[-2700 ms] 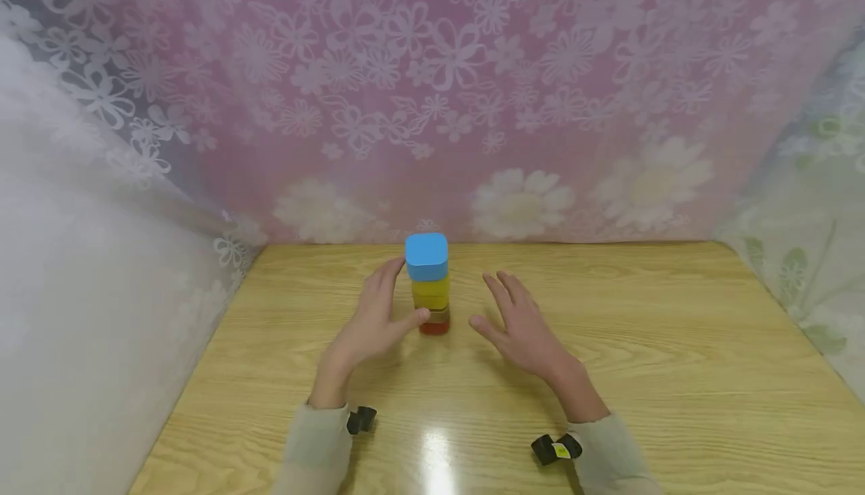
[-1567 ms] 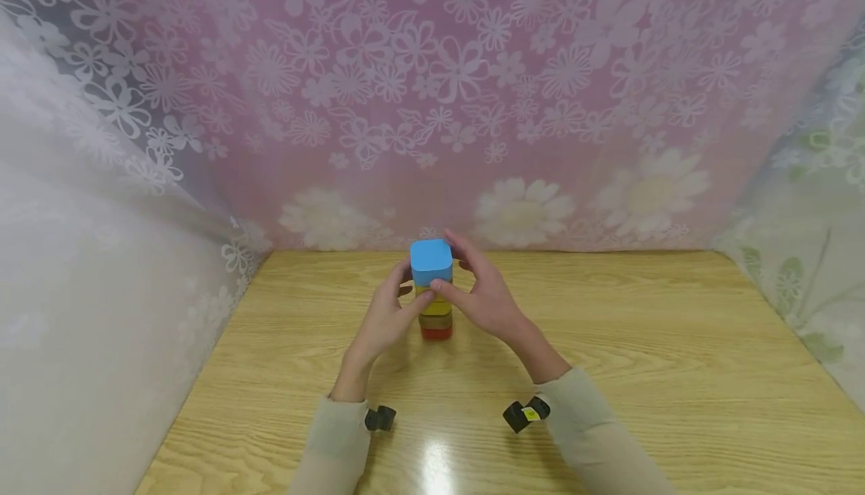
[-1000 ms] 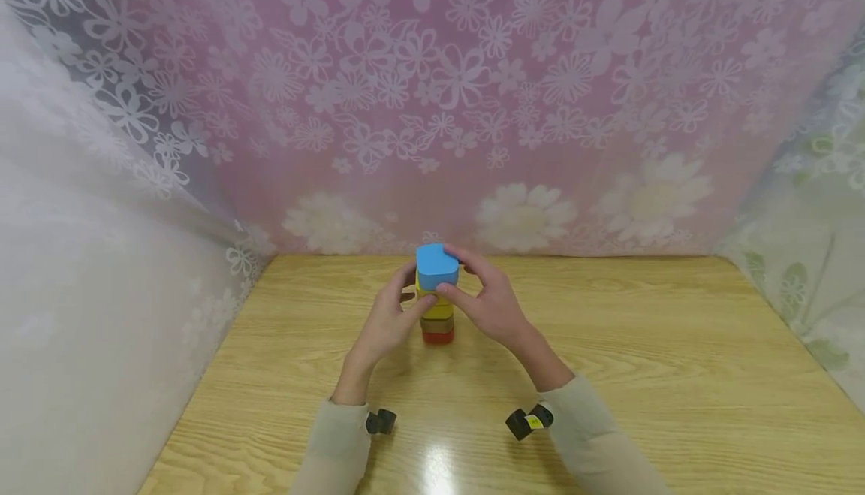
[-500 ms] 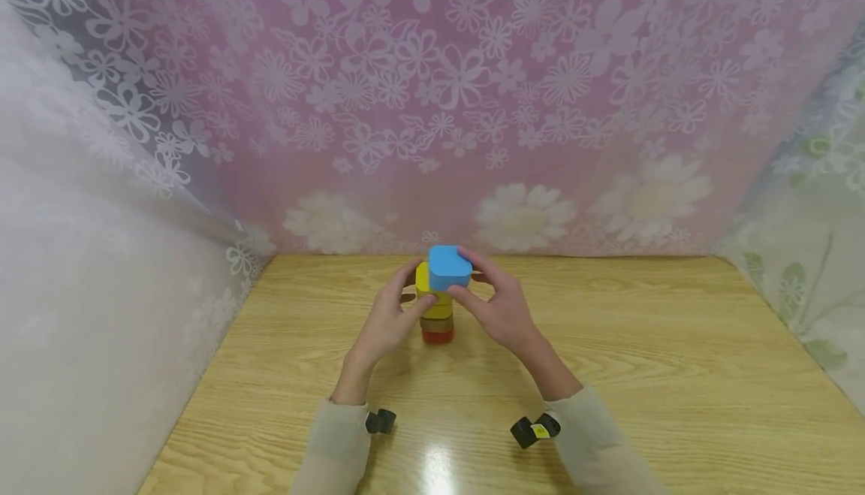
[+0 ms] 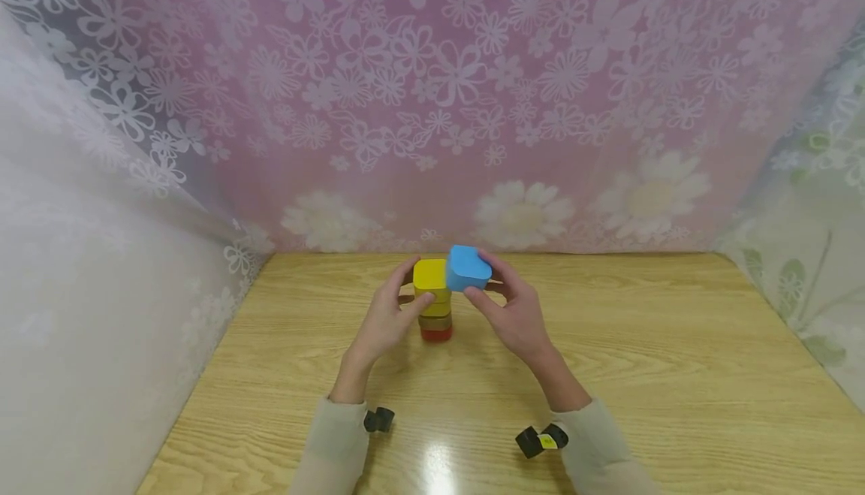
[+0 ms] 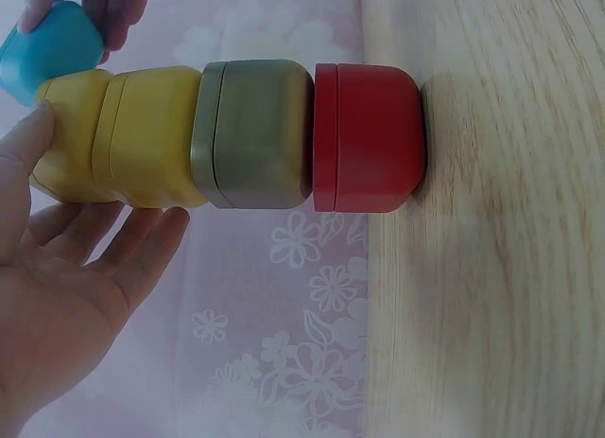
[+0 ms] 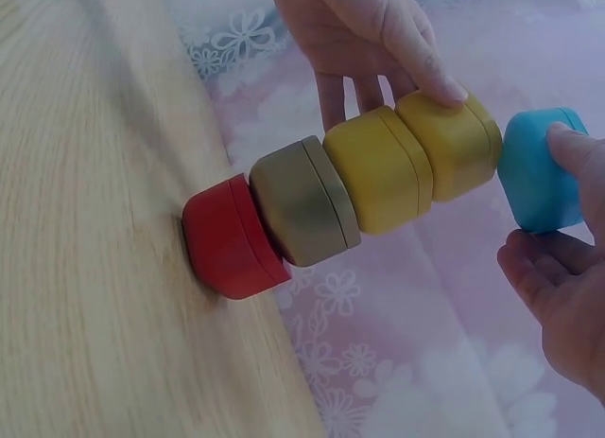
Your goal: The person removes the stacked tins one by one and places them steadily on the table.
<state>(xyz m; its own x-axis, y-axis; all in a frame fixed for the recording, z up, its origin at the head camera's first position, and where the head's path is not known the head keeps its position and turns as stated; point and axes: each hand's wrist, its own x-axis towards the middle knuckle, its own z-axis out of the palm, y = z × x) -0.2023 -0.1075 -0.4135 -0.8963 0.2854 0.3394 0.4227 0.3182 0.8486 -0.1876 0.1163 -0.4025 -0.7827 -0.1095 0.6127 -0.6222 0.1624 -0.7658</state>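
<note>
fingers [image 5: 477, 300] of the right hand [image 5: 515, 316] pinch the blue block [image 5: 467, 268], thumb in front and the others behind, holding it in the air just right of the stack's top and clear of it. the left hand [image 5: 384, 319] steadies the stack [image 6: 236, 135], its thumb and fingertips curled lightly against the upper yellow block [image 5: 430, 276], likely so nothing topples. below sit a second yellow block [image 7: 378, 169], an olive block [image 7: 302, 201] and a red block [image 7: 230, 236] on the worktop [image 5: 676, 375], pale wood grain with a glare spot. floral curtains [image 5: 432, 97], pink behind and white at the sides, close in the space.
</note>
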